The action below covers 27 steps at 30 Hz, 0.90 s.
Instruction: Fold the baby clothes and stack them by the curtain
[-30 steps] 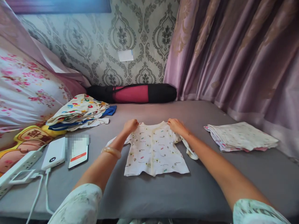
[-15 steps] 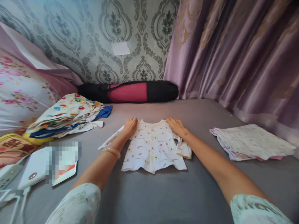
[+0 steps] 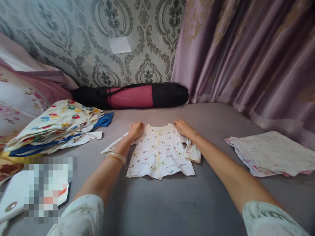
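Note:
A small white baby shirt [image 3: 152,154] with a tiny print and a buttoned front lies spread on the grey bed sheet [image 3: 157,206], its neckline away from me. My left hand [image 3: 136,129] is closed on its left shoulder, fingers curled over the cloth. At the opposite shoulder, my right hand [image 3: 182,127] grips the fabric by the seam. The left sleeve stretches out beneath my left forearm. The right sleeve is bent down beside the body of the shirt, partly behind my right wrist. My fingertips are partly hidden.
A heap of printed clothes [image 3: 61,121] lies to the left, near a white device [image 3: 14,190] and a blurred-out flat item. Folded clothes [image 3: 275,152] are stacked at right. A black and pink long bag [image 3: 130,96] rests against the wall, beside purple curtains [image 3: 233,52].
The view has shifted slightly, so the side piles appear nearer the picture edges. Both hands keep their places at the shirt's shoulders, and the shirt lies nearly the same.

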Available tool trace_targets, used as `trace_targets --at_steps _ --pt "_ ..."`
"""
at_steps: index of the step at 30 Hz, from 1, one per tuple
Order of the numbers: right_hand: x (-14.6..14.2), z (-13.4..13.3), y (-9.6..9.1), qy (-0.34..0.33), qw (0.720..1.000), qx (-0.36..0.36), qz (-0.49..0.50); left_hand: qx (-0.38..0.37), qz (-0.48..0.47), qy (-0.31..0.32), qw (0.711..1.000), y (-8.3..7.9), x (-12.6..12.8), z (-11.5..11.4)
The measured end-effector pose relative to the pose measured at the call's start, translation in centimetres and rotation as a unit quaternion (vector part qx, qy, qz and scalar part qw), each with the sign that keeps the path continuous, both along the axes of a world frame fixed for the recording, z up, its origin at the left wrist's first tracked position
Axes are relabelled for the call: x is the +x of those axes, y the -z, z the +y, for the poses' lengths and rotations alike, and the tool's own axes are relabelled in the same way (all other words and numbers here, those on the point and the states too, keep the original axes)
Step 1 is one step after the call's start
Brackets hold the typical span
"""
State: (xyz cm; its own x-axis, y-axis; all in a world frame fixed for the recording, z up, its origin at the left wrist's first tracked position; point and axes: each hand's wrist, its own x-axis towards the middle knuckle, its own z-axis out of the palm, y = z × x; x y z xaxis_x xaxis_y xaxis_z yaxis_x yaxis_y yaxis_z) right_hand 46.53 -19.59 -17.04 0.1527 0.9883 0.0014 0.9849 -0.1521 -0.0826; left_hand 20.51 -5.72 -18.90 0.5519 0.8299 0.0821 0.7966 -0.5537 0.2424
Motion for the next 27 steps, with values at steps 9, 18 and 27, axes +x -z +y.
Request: trace_targets --at_steps 9,18,27 --pt "-2.2 1.9 0.5 0.033 0.997 0.031 0.055 -0.048 -0.014 -0.024 0.998 -0.2 1.7 0.0" --pt "-2.1 2.1 1.5 0.027 0.995 0.098 0.000 0.116 -0.029 0.003 0.993 0.7 1.7 0.2" --pt "-1.1 2.1 0.7 0.043 0.990 0.092 0.096 0.073 0.048 0.001 0.996 0.7 2.0 0.2"
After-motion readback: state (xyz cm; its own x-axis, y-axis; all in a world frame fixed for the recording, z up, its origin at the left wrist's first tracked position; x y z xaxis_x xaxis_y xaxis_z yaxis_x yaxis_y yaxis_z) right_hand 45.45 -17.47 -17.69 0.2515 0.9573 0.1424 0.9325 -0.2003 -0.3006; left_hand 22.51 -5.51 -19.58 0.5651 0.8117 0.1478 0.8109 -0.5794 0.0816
